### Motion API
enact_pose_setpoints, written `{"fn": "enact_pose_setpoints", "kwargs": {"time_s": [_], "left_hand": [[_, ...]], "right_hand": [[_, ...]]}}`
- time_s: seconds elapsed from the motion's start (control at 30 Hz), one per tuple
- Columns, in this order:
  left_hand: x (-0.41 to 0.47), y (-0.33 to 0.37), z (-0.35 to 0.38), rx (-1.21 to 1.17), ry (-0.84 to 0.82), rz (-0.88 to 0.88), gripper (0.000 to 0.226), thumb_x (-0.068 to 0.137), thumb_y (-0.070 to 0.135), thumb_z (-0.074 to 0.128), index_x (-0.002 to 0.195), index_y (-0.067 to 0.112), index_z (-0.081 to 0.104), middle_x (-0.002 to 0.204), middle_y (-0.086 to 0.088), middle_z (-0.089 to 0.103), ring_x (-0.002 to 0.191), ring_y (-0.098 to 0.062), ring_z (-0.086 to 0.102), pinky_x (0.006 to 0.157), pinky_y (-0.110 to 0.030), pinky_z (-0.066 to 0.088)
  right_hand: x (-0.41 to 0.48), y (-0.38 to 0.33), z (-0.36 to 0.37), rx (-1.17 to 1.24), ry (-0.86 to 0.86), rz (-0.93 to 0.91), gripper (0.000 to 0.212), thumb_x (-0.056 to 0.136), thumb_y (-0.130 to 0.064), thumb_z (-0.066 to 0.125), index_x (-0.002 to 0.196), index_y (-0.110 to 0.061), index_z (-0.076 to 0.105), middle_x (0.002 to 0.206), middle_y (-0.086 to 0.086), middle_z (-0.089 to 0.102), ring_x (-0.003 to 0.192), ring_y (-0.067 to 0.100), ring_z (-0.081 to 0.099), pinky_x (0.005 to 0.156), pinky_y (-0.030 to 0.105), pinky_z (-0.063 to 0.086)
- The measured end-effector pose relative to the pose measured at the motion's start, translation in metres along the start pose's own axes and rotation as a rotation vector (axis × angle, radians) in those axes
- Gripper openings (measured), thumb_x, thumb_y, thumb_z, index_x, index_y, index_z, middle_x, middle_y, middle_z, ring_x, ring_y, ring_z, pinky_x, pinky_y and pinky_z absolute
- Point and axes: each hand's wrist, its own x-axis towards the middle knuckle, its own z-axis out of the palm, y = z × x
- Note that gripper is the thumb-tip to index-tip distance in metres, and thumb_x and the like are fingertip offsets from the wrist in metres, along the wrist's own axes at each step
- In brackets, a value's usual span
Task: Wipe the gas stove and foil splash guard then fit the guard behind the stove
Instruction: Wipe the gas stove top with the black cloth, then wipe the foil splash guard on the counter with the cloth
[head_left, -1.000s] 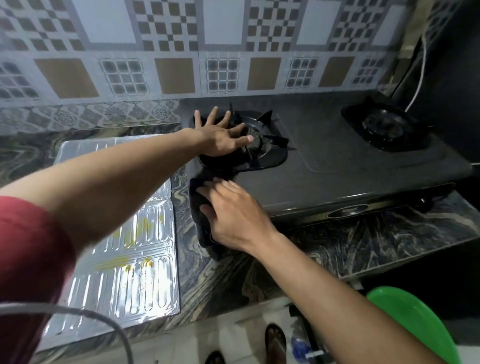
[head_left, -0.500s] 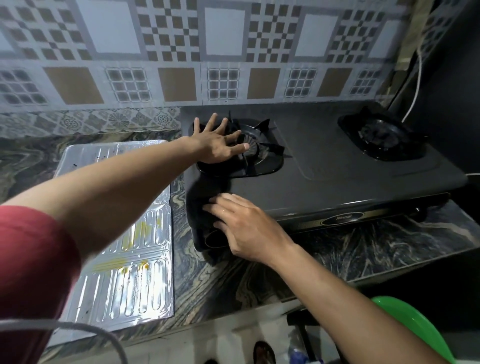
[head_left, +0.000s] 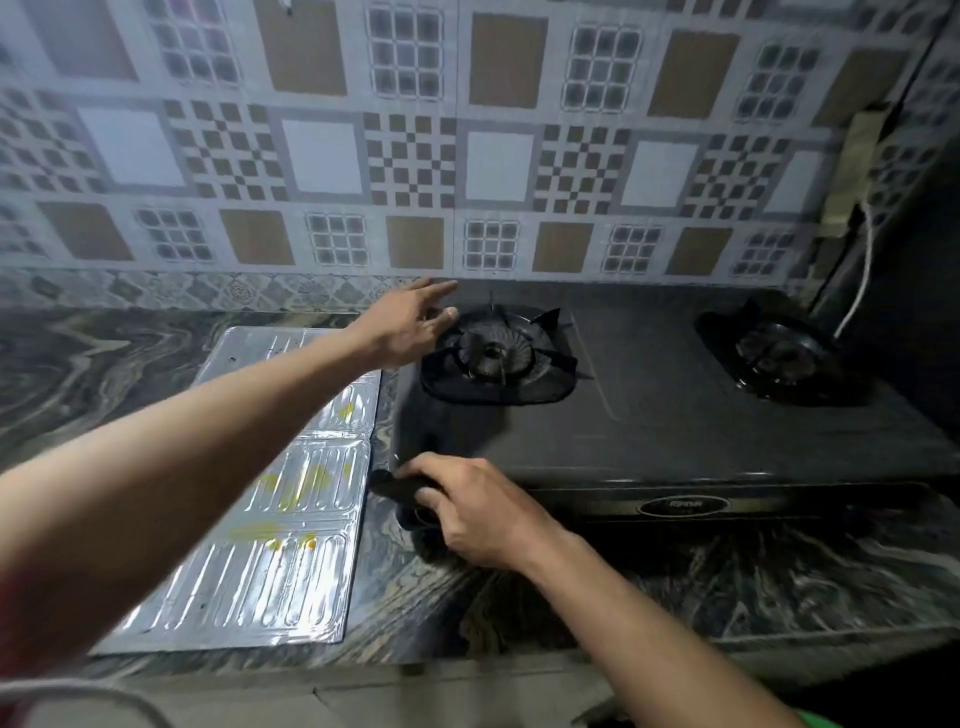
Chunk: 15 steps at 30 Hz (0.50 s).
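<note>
The black two-burner gas stove (head_left: 675, 431) stands on the marble counter against the tiled wall. The foil splash guard (head_left: 291, 467) lies flat on the counter to its left, with yellow stains on it. My left hand (head_left: 410, 327) reaches over the stove's back-left corner beside the left burner (head_left: 498, 353), fingers stretched out and holding nothing. My right hand (head_left: 467, 509) is at the stove's front-left corner, fingers curled round a dark cloth (head_left: 389, 486) that shows past its knuckles.
The right burner (head_left: 779, 353) sits near a white cable (head_left: 857, 291) hanging at the dark right wall. The patterned marble counter (head_left: 779, 582) runs in front of the stove. A green object (head_left: 826, 719) shows at the bottom right, below the counter edge.
My left hand has come off the left burner and moved toward the stove's back-left corner. My right hand has slid from the stove top down over the front-left corner, its fingers now curled.
</note>
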Motion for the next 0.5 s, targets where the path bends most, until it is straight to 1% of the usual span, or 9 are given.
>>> {"fn": "enact_pose_setpoints", "kwargs": {"time_s": [0.07,0.13,0.17,0.2,0.27,0.3,0.4,0.43,0.5], "left_hand": [[-0.031,-0.001,-0.008,-0.172,0.051,-0.056,0.046,0.098,0.024,0.052,0.144,0.018,0.049,0.144,-0.011,0.054,0.129,-0.025,0.054,0.111,-0.044,0.041],[-0.063,0.004,-0.011,-0.413,0.034,-0.188,0.043,0.085,0.011,0.054,0.127,0.019,0.062,0.124,-0.010,0.068,0.112,-0.022,0.065,0.091,-0.035,0.055],[-0.077,0.010,-0.012,-0.539,-0.007,-0.256,0.045,0.077,0.007,0.051,0.119,0.017,0.066,0.117,-0.011,0.071,0.105,-0.023,0.067,0.081,-0.030,0.056],[-0.090,0.016,-0.012,-0.657,-0.070,-0.309,0.046,0.074,0.004,0.049,0.115,0.014,0.068,0.114,-0.012,0.073,0.102,-0.026,0.068,0.077,-0.030,0.054],[-0.111,0.033,-0.012,-0.837,-0.190,-0.343,0.044,0.079,0.001,0.049,0.118,0.011,0.067,0.115,-0.010,0.073,0.105,-0.029,0.069,0.086,-0.038,0.053],[-0.118,0.041,-0.013,-0.894,-0.205,-0.338,0.041,0.085,0.000,0.051,0.121,0.011,0.066,0.116,-0.009,0.073,0.105,-0.028,0.069,0.091,-0.042,0.052],[-0.130,0.061,-0.020,-0.913,-0.088,-0.311,0.030,0.092,0.014,0.066,0.122,0.013,0.065,0.113,-0.008,0.074,0.098,-0.022,0.070,0.091,-0.045,0.054],[-0.132,0.067,-0.022,-0.905,-0.034,-0.306,0.031,0.089,0.019,0.071,0.119,0.013,0.065,0.109,-0.006,0.074,0.095,-0.020,0.070,0.088,-0.045,0.055],[-0.134,0.079,-0.028,-0.920,0.065,-0.297,0.025,0.086,0.020,0.074,0.108,0.012,0.064,0.095,-0.004,0.070,0.086,-0.019,0.067,0.081,-0.044,0.057]], "right_hand": [[-0.004,0.003,-0.017,0.187,0.108,0.083,0.023,0.094,-0.012,0.055,0.112,-0.022,0.066,0.100,-0.002,0.072,0.089,0.009,0.063,0.080,0.025,0.048],[-0.001,0.005,-0.036,0.432,0.208,0.130,0.021,0.095,-0.004,0.055,0.105,-0.019,0.066,0.094,-0.001,0.069,0.083,0.005,0.062,0.078,0.022,0.048],[0.001,0.003,-0.044,0.559,0.238,0.139,0.023,0.096,0.001,0.054,0.103,-0.018,0.065,0.093,0.001,0.069,0.082,0.004,0.062,0.078,0.021,0.049],[0.004,0.001,-0.051,0.686,0.267,0.144,0.024,0.096,0.004,0.052,0.101,-0.017,0.064,0.094,0.002,0.069,0.081,0.003,0.064,0.079,0.020,0.049],[0.010,-0.005,-0.064,0.930,0.314,0.162,0.023,0.098,0.006,0.049,0.103,-0.011,0.063,0.096,0.007,0.069,0.079,0.005,0.066,0.075,0.018,0.053],[0.011,-0.009,-0.070,1.042,0.321,0.170,0.021,0.099,0.004,0.047,0.107,-0.008,0.063,0.098,0.010,0.070,0.081,0.010,0.068,0.074,0.020,0.055],[0.015,-0.017,-0.083,1.268,0.295,0.154,0.024,0.099,0.004,0.043,0.111,-0.007,0.062,0.097,0.008,0.073,0.084,0.019,0.069,0.080,0.032,0.058],[0.016,-0.020,-0.085,1.275,0.280,0.146,0.025,0.099,0.004,0.043,0.109,-0.009,0.062,0.095,0.006,0.073,0.085,0.018,0.069,0.084,0.034,0.057],[0.018,-0.025,-0.088,1.280,0.247,0.135,0.024,0.099,0.002,0.045,0.105,-0.012,0.063,0.094,0.005,0.072,0.085,0.019,0.067,0.084,0.036,0.055]]}}
